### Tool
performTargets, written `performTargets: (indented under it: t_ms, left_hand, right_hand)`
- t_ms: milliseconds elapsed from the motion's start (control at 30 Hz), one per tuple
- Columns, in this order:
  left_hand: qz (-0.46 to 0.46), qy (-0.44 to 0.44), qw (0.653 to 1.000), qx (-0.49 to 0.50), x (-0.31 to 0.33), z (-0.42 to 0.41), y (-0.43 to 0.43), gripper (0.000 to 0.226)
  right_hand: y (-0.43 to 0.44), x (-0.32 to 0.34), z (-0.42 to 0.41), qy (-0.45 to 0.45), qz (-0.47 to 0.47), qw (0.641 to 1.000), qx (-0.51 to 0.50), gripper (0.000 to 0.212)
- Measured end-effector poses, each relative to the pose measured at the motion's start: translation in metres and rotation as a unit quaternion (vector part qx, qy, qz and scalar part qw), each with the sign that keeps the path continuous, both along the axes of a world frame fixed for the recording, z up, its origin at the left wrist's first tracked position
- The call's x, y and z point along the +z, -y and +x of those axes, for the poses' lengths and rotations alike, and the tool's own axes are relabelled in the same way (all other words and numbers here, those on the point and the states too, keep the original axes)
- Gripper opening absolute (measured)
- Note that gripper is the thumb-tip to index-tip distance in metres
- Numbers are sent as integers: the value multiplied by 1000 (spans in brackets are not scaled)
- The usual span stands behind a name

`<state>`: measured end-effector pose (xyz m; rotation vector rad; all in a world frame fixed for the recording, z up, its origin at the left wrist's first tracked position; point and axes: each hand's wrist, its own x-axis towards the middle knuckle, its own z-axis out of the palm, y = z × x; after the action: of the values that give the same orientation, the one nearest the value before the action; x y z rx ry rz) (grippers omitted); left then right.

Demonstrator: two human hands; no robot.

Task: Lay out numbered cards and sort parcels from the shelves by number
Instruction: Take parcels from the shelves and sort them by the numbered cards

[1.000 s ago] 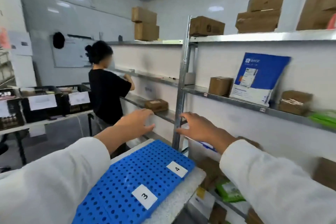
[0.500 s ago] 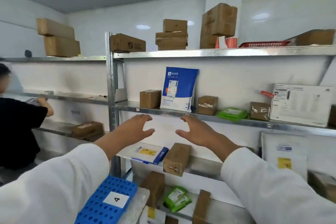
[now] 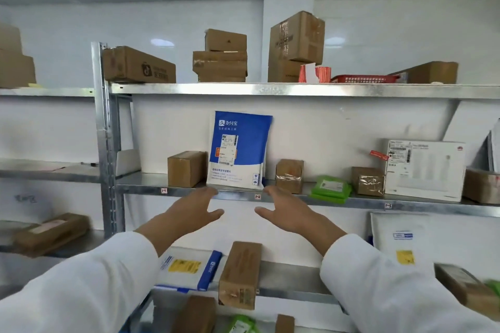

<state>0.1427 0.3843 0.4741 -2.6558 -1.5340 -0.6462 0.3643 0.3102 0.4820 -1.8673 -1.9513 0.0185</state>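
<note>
We are holding the left hand and right hand just below the blue pouch, apart from each other, both empty with fingers loosely spread. The pouch is standing upright on the middle shelf, leaning on the wall. A brown box is sitting just left of the pouch, a taped box just right, a green packet farther right.

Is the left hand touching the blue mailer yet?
Cannot tell. Head view: the left hand appears to meet the bottom edge of the blue mailer at the shelf lip, but depth is unclear.
</note>
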Motion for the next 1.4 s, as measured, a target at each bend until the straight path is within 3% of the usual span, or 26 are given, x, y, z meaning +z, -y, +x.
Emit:
performTargets:
  t_ms: [367,567,767,1067,1200,1400]
  left_hand:
    - [68,33,996,-39,18,6,-110,66]
    - [49,69,995,-52,17,27,-155,61]
    - [7,122,991,-48,23,61,-206,66]
    - [29,110,993,4,29,102,-267,58]
    - [25,140,989,27,28,116,-291,64]
    - [-6,173,983,54,18,134,-323,73]
  right_hand:
    - [-97,6,-10,-42,11,997,-66,57]
    - [-145,14,9,-78,15,994,-74,51]
    - [-194,15,27,-119,45,990,-68,57]
    - [-262,15,65,-146,30,987,-65,78]
    - [-286,8,72,-133,-7,990,-54,91]
    - [-311,0,70,-139,7,988,-64,92]
